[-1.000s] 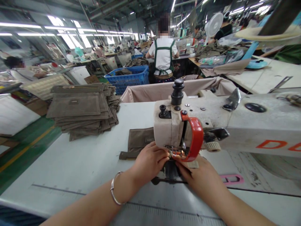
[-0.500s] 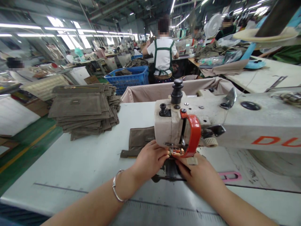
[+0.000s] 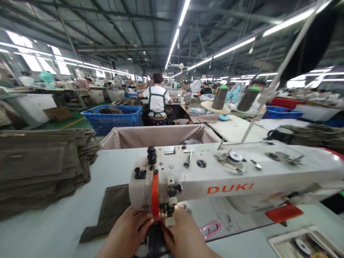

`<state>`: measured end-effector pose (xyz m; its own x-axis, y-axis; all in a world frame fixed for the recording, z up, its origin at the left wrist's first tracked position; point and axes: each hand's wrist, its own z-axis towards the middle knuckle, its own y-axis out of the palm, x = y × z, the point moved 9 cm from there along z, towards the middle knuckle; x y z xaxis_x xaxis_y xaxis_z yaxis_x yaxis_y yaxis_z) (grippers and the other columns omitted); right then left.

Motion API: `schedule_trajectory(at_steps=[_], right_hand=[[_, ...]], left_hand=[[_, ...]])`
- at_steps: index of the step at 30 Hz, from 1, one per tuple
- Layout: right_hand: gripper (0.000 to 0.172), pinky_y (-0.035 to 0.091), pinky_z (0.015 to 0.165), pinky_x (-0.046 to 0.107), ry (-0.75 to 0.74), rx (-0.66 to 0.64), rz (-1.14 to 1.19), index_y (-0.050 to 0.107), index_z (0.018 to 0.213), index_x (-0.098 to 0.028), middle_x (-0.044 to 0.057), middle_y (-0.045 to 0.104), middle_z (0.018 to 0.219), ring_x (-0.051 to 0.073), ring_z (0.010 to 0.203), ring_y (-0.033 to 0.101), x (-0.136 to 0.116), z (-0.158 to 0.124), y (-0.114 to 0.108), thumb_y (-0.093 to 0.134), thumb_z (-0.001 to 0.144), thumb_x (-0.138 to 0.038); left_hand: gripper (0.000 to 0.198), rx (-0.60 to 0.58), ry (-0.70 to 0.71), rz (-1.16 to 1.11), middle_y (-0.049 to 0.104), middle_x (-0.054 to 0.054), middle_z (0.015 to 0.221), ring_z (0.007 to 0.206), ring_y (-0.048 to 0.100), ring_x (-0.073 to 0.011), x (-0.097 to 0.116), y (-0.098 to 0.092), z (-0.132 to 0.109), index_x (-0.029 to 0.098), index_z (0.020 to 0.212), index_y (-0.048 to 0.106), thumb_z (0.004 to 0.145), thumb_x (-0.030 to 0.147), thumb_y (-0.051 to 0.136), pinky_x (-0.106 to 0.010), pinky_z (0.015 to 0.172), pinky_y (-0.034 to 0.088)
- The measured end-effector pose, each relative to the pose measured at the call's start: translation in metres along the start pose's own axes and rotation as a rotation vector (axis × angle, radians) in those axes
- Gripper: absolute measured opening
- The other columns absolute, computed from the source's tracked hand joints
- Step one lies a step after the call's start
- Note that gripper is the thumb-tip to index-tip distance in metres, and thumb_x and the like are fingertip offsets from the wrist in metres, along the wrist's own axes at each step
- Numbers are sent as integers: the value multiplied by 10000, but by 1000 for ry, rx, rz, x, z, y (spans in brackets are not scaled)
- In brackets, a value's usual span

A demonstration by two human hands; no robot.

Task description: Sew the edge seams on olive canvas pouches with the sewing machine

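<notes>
A white DUKI sewing machine [image 3: 231, 181] stands across the table, its red guard [image 3: 155, 195] at the head end. My left hand [image 3: 126, 234] is under the head on the left, fingers curled and pinched near the needle. My right hand [image 3: 182, 236] is pressed in from the right, fingers closed at the same spot. What the fingers pinch is hidden beneath the machine head. A flat olive-brown fabric piece [image 3: 111, 208] lies on the table just left of my left hand, running under the head.
A tall stack of olive fabric pieces [image 3: 40, 168] sits at the left. A beige cloth bin [image 3: 158, 136] hangs behind the table, a blue crate [image 3: 113, 118] beyond it. A person in a green apron [image 3: 157, 102] works further back. Thread cones [image 3: 220, 97] stand at the right.
The view has lifted and swung right, so my hands now sit at the bottom edge. Both hands stay pinched at the needle area under the machine head.
</notes>
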<state>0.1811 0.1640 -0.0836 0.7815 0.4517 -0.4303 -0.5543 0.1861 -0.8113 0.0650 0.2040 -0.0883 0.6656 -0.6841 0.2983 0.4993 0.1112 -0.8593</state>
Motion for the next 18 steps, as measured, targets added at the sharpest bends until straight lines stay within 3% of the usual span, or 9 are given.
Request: schedule_trajectory(at_steps=[8,14,16,18], right_hand=[[215,494,772,242,57,-11,-32,675,905,-242,23,677,963,179,894,626,17,6,26,547,793,-112],[257,491,797,254,3,13,-27,674,949,-249,33,677,997,185,912,613,12,7,17,529,787,-113],[293,494,821,259,-33,19,-16,673,977,-248,36,672,1023,189,942,609,7,6,8,536,759,-109],[356,497,849,267,-59,26,7,666,1034,-239,46,666,1054,188,975,607,3,2,-2,517,749,-86]], left_hand=[[237,45,172,3,751,31,906,798,717,-214,-5,11,-8,312,905,724,800,170,566,-277,756,577],[145,42,203,82,734,21,958,855,693,-188,-5,7,-1,302,994,684,866,289,617,-267,785,561],[251,28,184,138,708,-19,1054,955,660,-218,-6,2,-1,287,1100,655,855,340,642,-309,843,541],[495,-27,181,199,660,-81,1141,1010,617,-272,-2,-2,-10,252,1225,596,791,469,692,-376,863,523]])
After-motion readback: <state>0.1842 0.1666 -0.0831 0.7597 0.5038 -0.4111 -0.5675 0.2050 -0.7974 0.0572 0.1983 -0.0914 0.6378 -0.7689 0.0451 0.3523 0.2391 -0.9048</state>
